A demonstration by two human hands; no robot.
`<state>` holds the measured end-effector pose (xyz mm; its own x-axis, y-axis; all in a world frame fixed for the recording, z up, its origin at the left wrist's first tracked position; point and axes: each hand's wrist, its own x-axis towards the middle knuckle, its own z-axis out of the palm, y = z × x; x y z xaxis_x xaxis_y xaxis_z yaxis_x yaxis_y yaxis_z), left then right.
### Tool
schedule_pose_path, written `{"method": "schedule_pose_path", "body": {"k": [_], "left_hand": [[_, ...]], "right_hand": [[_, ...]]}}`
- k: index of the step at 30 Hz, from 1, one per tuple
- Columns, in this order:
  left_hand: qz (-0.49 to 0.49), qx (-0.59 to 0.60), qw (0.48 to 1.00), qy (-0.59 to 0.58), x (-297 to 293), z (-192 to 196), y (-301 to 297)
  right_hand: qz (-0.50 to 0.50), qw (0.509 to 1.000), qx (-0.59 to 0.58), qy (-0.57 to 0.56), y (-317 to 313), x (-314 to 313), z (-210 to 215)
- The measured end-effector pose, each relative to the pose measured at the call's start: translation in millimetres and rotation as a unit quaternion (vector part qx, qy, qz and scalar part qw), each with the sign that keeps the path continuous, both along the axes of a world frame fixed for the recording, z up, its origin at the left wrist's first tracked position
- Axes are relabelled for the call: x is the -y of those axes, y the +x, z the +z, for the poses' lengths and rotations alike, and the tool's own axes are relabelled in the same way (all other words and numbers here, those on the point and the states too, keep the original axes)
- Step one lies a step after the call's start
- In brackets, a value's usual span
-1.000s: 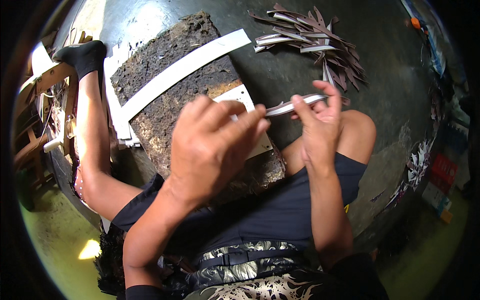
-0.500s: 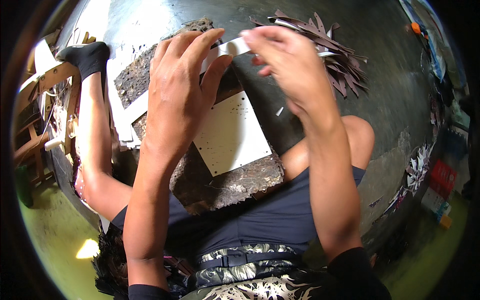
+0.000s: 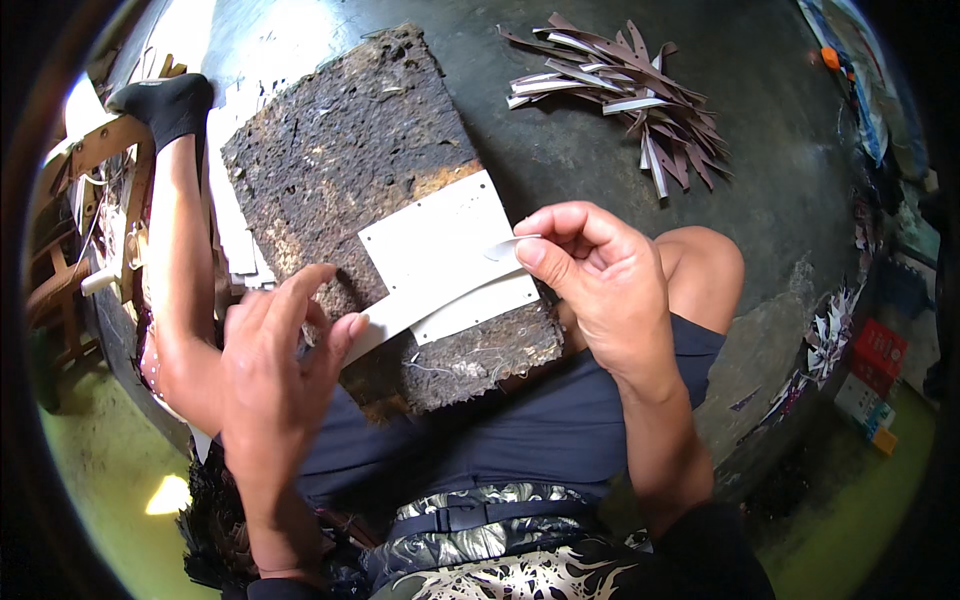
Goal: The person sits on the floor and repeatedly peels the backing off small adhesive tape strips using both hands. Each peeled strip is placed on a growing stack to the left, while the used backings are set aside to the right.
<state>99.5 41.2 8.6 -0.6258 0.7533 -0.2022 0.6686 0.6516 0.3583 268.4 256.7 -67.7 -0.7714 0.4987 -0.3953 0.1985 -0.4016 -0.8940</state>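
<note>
A long white strip (image 3: 430, 300) slants across a white square plate (image 3: 430, 225) with small dark holes. Its upper right end is pinched between the thumb and forefinger of my right hand (image 3: 610, 285), and that end curls a little. At the strip's lower left end is my left hand (image 3: 275, 370), its thumb and fingers apart; whether the thumb touches the strip I cannot tell. The plate rests on the near part of a rough, dark, pitted block (image 3: 350, 140), which lies tilted in front of my lap.
On the dark floor at the far right lies a pile of brown and white strips (image 3: 620, 90). White sheets (image 3: 235, 220) are left of the block, beside my outstretched leg. A wooden frame (image 3: 110, 150) stands at the left; scraps (image 3: 830, 330) and a red packet (image 3: 880, 355) lie at the right.
Both hands have come nearer to my lap from above the block's far part, bringing the white strip over the plate. My left hand has moved down and left, away from my right.
</note>
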Motion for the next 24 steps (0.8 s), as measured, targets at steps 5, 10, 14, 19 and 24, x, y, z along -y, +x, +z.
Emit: {"method": "schedule_pose_path", "body": {"k": [5,10,14,19,24], "left_hand": [[-0.037,0.032,0.970,0.237,-34,-37,43],[-0.063,-0.010,0.957,0.282,-60,-74,45],[-0.050,-0.016,0.953,0.298,-57,-75,44],[-0.044,-0.023,0.956,0.288,-59,-76,46],[-0.053,-0.038,0.954,0.293,-60,-75,47]], "right_hand": [[-0.022,0.997,-0.012,0.069,4,19,-13],[-0.010,1.000,-0.018,-0.012,5,6,-16],[0.003,0.997,-0.038,-0.063,2,-5,-22],[0.002,0.996,-0.001,-0.090,2,-11,-20],[0.031,0.999,0.034,0.029,-3,-7,-12]]}}
